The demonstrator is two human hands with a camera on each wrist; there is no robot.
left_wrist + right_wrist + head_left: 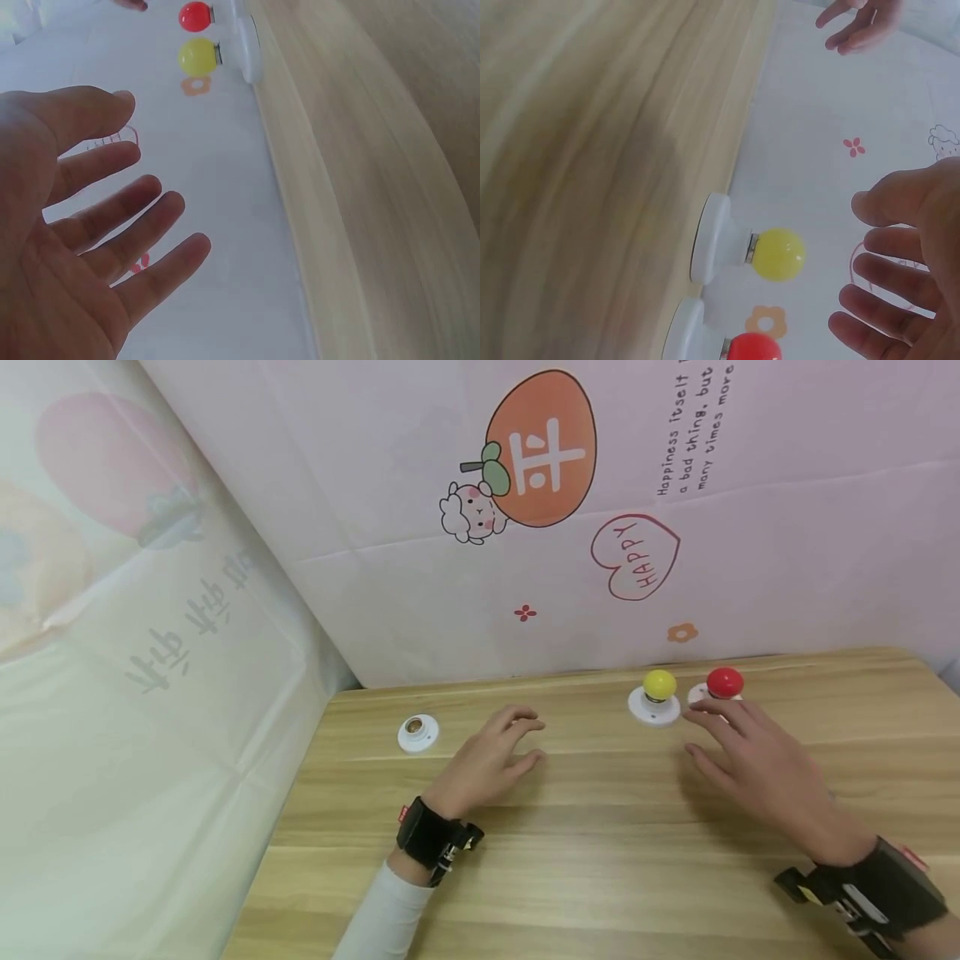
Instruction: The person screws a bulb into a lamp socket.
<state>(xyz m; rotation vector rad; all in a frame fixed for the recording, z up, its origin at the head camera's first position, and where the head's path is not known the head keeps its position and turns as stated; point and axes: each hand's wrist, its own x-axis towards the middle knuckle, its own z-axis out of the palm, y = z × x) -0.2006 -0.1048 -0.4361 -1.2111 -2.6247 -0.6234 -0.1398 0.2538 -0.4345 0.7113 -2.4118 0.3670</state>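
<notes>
My right hand (pixel 757 768) hovers over the table just in front of the red bulb (pixel 725 682), fingers spread and relaxed, holding nothing. That bulb sits in a white round socket, partly covered by my fingertips in the head view. Left of it the yellow bulb (pixel 660 685) stands upright in its own white socket (pixel 654 707); the right wrist view shows its metal base (pixel 751 247) above the socket. My left hand (pixel 487 764) hangs over the table's left half, fingers loosely bent and nothing in them. Beside it at the left lies a bulbless white socket (pixel 417 733).
The wooden table (pixel 585 860) ends at the back against a printed cloth (pixel 420 610) with cartoon pictures. Another pale cloth (pixel 150 777) hangs along the left side. Each wrist wears a black strap with a small camera (pixel 435 839).
</notes>
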